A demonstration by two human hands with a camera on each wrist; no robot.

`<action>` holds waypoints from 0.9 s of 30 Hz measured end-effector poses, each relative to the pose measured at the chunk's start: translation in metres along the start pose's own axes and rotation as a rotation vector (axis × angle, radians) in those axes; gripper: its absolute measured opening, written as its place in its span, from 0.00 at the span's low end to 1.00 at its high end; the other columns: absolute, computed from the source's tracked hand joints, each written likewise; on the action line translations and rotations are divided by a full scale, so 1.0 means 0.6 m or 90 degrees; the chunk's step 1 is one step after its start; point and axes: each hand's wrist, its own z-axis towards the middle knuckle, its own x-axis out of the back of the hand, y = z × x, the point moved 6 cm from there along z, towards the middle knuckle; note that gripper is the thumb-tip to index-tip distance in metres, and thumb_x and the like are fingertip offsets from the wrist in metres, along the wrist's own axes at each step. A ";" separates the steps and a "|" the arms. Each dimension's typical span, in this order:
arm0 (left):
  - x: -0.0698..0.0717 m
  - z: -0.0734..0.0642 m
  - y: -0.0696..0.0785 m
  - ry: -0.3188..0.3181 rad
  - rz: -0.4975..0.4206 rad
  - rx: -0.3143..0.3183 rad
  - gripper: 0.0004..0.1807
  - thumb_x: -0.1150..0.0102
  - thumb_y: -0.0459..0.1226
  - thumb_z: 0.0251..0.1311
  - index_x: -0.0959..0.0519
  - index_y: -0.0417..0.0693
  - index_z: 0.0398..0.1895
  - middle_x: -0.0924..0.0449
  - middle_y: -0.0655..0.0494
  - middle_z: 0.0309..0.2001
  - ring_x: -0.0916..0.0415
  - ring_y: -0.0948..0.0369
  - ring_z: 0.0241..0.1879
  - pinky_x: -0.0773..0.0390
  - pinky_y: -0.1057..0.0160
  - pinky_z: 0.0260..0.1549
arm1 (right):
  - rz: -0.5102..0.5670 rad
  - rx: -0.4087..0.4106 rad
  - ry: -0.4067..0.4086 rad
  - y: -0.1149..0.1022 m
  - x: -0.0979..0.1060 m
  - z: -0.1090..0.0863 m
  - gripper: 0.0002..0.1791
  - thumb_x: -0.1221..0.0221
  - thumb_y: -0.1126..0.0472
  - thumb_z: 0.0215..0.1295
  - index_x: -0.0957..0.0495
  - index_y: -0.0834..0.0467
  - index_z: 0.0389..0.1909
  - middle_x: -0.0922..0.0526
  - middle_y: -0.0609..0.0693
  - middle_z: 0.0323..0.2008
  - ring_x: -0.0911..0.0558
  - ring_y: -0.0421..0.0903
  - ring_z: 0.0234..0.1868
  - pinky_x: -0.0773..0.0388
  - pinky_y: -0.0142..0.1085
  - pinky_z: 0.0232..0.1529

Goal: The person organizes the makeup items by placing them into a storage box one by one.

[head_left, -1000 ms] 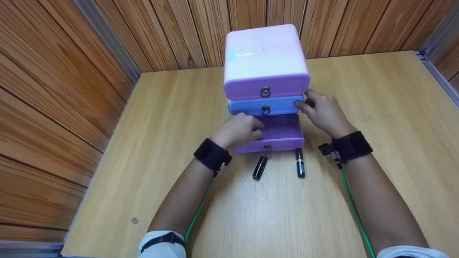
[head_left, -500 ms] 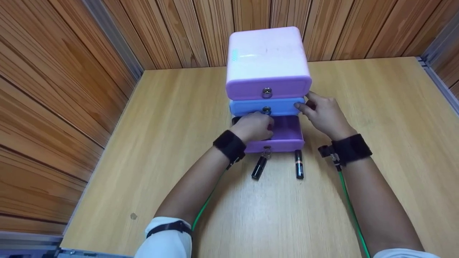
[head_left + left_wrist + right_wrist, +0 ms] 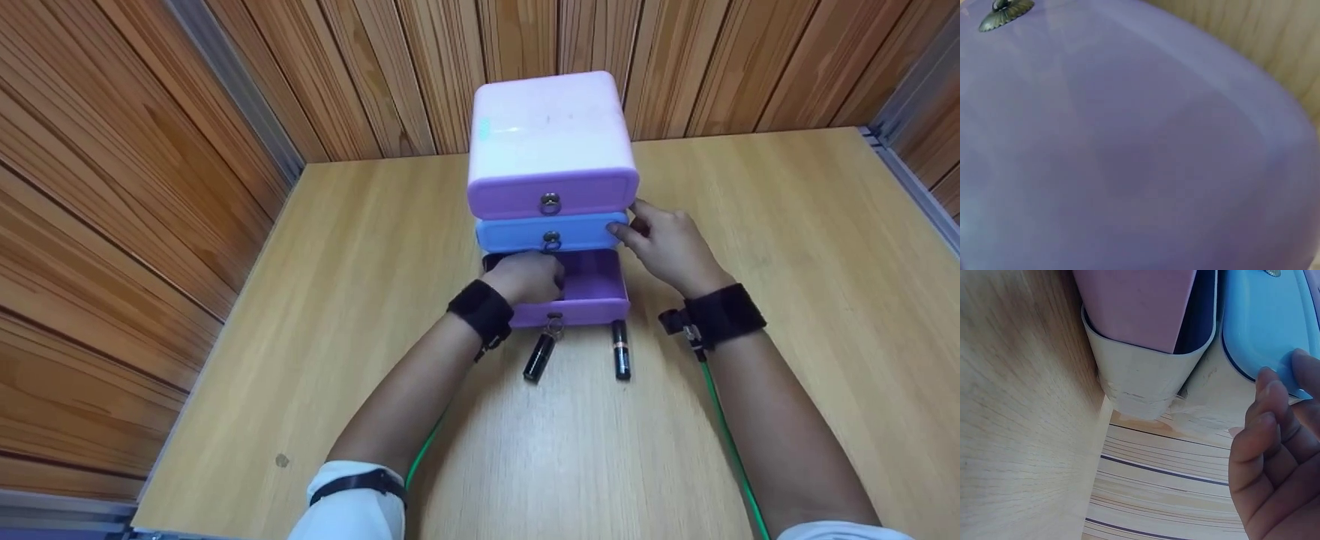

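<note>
A stacked drawer unit [image 3: 555, 135] has a pink-white top case with a purple front, a shut blue drawer [image 3: 517, 235] in the middle and a purple drawer [image 3: 592, 311] pulled out at the bottom. My left hand [image 3: 529, 276] reaches down into that bottom drawer; its fingertips and anything in them are hidden. The drawer's purple front [image 3: 1140, 135] fills the left wrist view. My right hand [image 3: 671, 251] grips the unit's right edge, thumb on the blue front [image 3: 1275, 320], the other fingers bent beside the case.
On the table in front of the drawer lie two black lipstick-like tubes: a tilted one [image 3: 538, 358] by the ring pull [image 3: 554, 325] and another with a copper-coloured band [image 3: 621, 351]. Wood-panelled walls [image 3: 420, 75] stand behind and at the left.
My left hand has moved right and deeper into the bottom drawer. The right hand keeps its hold on the unit's edge. The view has tilted slightly.
</note>
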 end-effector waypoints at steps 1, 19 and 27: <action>-0.003 -0.001 -0.001 -0.004 -0.004 0.004 0.05 0.40 0.42 0.58 0.19 0.53 0.28 0.23 0.59 0.27 0.27 0.60 0.29 0.27 0.61 0.29 | 0.001 0.000 -0.002 0.001 -0.002 -0.001 0.21 0.46 0.46 0.71 0.25 0.53 0.58 0.26 0.51 0.21 0.30 0.47 0.20 0.35 0.39 0.19; 0.011 -0.015 -0.012 -0.012 -0.022 -0.042 0.07 0.41 0.32 0.57 0.14 0.52 0.31 0.21 0.58 0.28 0.26 0.60 0.29 0.28 0.63 0.26 | -0.009 0.016 0.012 -0.003 0.000 0.004 0.21 0.45 0.47 0.71 0.24 0.54 0.57 0.26 0.50 0.21 0.30 0.47 0.19 0.34 0.40 0.19; 0.030 -0.039 -0.028 0.058 -0.103 -0.108 0.08 0.40 0.40 0.65 0.14 0.48 0.39 0.18 0.59 0.36 0.23 0.62 0.37 0.26 0.65 0.41 | -0.013 0.025 0.011 -0.002 0.000 -0.001 0.22 0.45 0.46 0.71 0.24 0.55 0.58 0.26 0.50 0.20 0.31 0.47 0.19 0.35 0.39 0.19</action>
